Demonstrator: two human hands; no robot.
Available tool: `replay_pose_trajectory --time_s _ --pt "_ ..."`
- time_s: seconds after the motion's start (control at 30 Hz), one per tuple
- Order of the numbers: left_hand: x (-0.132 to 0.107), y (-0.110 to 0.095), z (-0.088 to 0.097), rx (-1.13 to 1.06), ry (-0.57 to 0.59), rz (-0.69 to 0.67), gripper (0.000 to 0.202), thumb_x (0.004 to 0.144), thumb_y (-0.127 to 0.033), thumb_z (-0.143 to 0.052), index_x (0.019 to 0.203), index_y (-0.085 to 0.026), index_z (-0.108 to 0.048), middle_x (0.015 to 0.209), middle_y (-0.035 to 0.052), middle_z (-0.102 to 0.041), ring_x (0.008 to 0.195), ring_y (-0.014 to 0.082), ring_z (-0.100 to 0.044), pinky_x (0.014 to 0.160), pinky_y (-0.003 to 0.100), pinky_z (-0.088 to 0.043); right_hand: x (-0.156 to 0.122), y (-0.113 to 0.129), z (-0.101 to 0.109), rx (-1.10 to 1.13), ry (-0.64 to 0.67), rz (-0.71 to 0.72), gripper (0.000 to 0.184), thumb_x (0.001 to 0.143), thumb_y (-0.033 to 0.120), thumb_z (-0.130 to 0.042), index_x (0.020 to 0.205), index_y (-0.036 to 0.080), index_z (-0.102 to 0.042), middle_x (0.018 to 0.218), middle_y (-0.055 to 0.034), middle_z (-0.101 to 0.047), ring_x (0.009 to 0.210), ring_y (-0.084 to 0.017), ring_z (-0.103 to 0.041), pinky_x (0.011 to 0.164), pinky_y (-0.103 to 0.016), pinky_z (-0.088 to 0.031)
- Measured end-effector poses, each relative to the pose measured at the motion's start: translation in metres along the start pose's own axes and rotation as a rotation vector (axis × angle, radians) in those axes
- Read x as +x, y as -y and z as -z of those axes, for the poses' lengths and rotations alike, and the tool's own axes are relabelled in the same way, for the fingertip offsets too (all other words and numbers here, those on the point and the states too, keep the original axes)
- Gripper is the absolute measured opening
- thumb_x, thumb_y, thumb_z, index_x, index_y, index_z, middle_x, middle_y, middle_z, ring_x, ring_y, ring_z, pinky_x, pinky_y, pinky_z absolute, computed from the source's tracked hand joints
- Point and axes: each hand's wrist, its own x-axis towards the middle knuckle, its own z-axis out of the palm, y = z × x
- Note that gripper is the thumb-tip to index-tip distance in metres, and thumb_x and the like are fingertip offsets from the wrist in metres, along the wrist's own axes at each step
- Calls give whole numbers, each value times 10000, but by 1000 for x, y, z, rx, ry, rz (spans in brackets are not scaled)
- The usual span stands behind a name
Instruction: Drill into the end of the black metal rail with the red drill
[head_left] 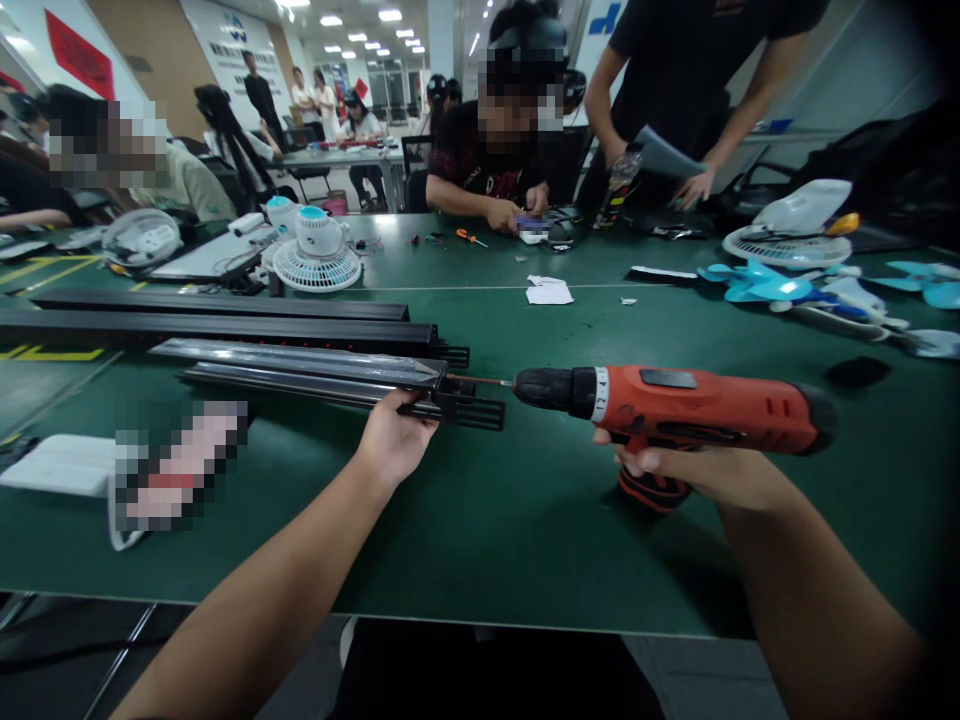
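My right hand (675,470) is closed round the grip of a red and black cordless drill (705,405), which points left. A long thin bit (484,380) runs from its chuck to the near end of a black metal profile (315,358); whether the tip is inside the profile I cannot tell. My left hand (397,440) grips that profile close to its end, some fingers hidden beneath. A black slotted end piece (472,408) sticks out to the right there. Behind it lie more long black profiles (225,325), side by side on the green table (525,540).
White fan parts (319,250) stand at the back left, light-blue fan blades (757,280) at the right. Paper scraps (549,290) and an orange screwdriver (471,238) lie further back. A co-worker (487,150) sits opposite; another person stands beside. A white object (60,465) lies left.
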Motion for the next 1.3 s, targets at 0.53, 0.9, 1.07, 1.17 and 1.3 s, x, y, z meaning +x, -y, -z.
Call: replay_pose_trajectory --time_s 0.53,0.9,1.07,1.17,1.3 --pt "1 0 1 -11 3 -2 403 894 -28 -601 1223 -209 -748 1005 61 -809 867 202 -794 763 305 -638 1 2 1 -13 21 -3 236 895 448 -979 1024 253 -946 699 -23 -775 607 -202 -714 597 -328 -695" --pt "-3 0 -5 -20 -20 1 430 915 -20 -577 1273 -178 -755 978 68 -812 844 196 -784 746 290 -608 2 1 2 14 36 23 179 894 373 -991 1040 280 -945 840 -43 -857 635 -180 -728 619 -300 -697" --pt "-1 1 -3 -17 -11 -7 477 905 -28 -588 1316 -203 -754 1030 71 -825 852 202 -786 759 302 -622 2 1 1 25 35 13 148 903 354 -985 1019 277 -936 912 -60 -881 652 -176 -735 627 -293 -705" --pt "-3 0 -5 -8 -20 -1 439 920 -26 -580 1286 -193 -753 996 75 -813 852 199 -788 747 289 -624 2 1 0 23 38 16 140 908 347 -981 1019 273 -940 911 -60 -886 639 -164 -733 609 -267 -692" --pt "-6 0 -7 6 -31 1 388 929 -35 -577 1237 -193 -753 974 65 -804 858 194 -793 746 279 -629 1 0 1 13 21 37 171 903 379 -987 1017 265 -932 894 -57 -875 636 -171 -737 609 -281 -704"
